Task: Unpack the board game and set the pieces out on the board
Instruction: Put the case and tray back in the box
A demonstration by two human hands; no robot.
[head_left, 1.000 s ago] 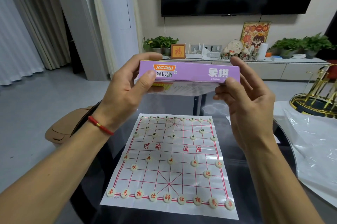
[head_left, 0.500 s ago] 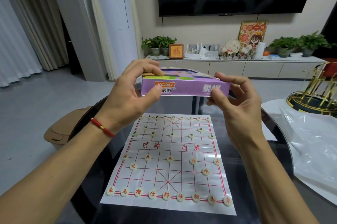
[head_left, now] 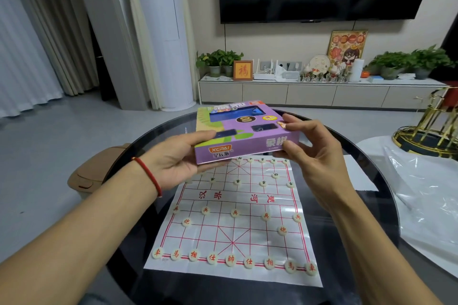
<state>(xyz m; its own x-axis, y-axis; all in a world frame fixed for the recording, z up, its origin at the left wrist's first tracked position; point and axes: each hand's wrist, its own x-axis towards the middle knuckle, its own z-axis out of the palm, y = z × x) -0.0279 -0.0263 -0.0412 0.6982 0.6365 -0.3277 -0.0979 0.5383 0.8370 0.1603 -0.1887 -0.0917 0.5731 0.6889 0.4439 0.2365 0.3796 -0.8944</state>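
- Holding the purple game box [head_left: 244, 134] above the far edge of the paper board [head_left: 235, 220], both hands are gripping it.
- Left hand [head_left: 178, 158] is clasping the left end, thumb lying across the lid.
- Right hand [head_left: 309, 153] is pinching the right corner between thumb and curled fingers.
- Round pieces [head_left: 230, 260] are sitting lined up on the board on the glass table [head_left: 371, 205].

A purple game box [head_left: 244, 134] is held in the air above the far edge of the paper xiangqi board [head_left: 235, 220]. It is gripped at its near-left corner by the left hand [head_left: 178, 159], thumb on top, and pinched at its right end by the right hand [head_left: 309, 156]. The board is spread on a round dark glass table [head_left: 366, 205]. Round pale pieces with red characters [head_left: 230, 258] are lined along the near rows, and pieces with dark characters [head_left: 262, 182] along the far rows. A clear plastic sheet [head_left: 428, 205] is seen to the right.
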